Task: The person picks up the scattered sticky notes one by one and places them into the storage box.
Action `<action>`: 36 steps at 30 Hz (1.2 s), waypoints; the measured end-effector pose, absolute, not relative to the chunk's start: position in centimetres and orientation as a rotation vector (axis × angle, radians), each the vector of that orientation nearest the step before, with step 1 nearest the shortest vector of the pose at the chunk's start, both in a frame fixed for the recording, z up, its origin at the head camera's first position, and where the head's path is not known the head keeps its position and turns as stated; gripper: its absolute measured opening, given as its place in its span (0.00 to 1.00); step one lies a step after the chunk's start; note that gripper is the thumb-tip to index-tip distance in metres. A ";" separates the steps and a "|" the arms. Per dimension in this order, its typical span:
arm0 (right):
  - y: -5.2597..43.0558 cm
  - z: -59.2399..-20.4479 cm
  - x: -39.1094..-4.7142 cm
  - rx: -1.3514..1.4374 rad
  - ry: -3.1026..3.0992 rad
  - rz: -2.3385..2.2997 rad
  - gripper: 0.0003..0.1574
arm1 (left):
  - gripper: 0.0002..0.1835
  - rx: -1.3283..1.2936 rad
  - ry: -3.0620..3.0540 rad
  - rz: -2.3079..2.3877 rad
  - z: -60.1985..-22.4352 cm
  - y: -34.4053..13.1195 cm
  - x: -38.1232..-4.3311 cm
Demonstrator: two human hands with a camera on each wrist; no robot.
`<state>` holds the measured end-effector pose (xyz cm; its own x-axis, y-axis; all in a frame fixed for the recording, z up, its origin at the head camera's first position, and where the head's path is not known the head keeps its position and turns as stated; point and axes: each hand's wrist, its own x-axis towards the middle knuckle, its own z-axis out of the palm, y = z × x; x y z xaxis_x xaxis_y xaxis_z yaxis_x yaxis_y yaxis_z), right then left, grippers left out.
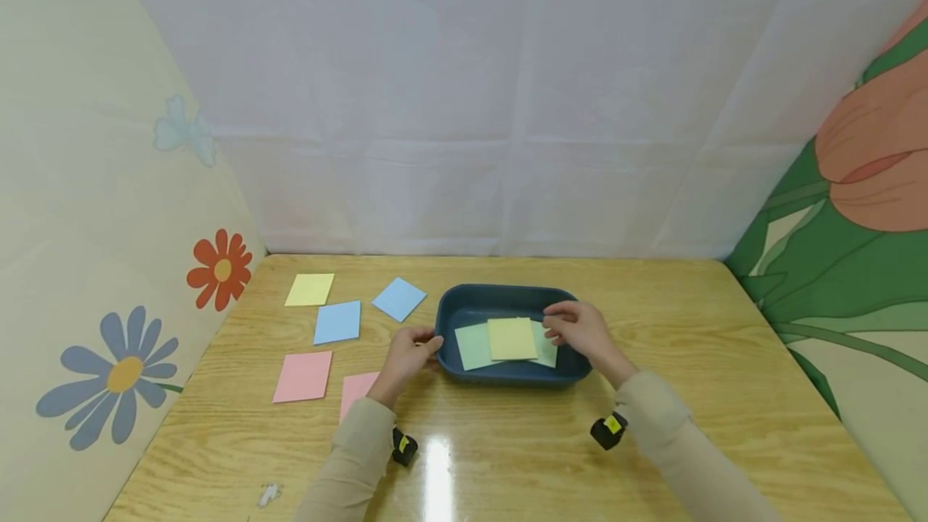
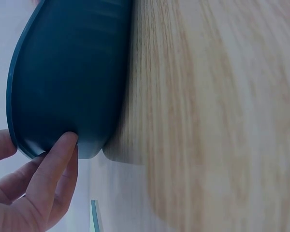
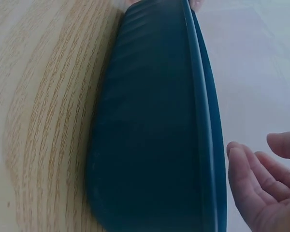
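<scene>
A dark blue tray [image 1: 507, 378] with rounded corners stands on the wooden table. In it a yellow square paper note [image 1: 511, 339] overlaps two pale green notes [image 1: 474, 347]. My left hand [image 1: 408, 357] pinches the tray's left end; the left wrist view shows the thumb at the rim and the fingertips [image 2: 67, 140] against the outer wall. Over the tray's right end hovers my right hand [image 1: 583, 333], its fingers loosely bent and the thumb apart from them. Nothing shows between those fingers [image 3: 241, 169] in the right wrist view.
Left of the tray lie a yellow note [image 1: 309, 290], two blue notes [image 1: 337, 322] and two pink notes [image 1: 303, 377], one pink partly behind the left arm. A small whitish scrap [image 1: 269, 495] is near the front left. White cloth [image 1: 464, 103] hangs behind the table.
</scene>
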<state>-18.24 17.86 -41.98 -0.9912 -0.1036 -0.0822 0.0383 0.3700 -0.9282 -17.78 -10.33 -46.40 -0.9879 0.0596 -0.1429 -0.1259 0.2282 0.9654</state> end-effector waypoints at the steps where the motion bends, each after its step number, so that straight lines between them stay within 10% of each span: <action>1: 18.0 -41.9 -18.2 -0.065 2.497 -1.697 0.18 | 0.12 -0.062 2.339 1.866 -46.4 -10.3 -17.8; 36: 21.1 -41.2 -15.3 0.031 2.465 -1.809 0.17 | 0.14 -0.073 2.333 1.864 -46.1 -10.2 -17.6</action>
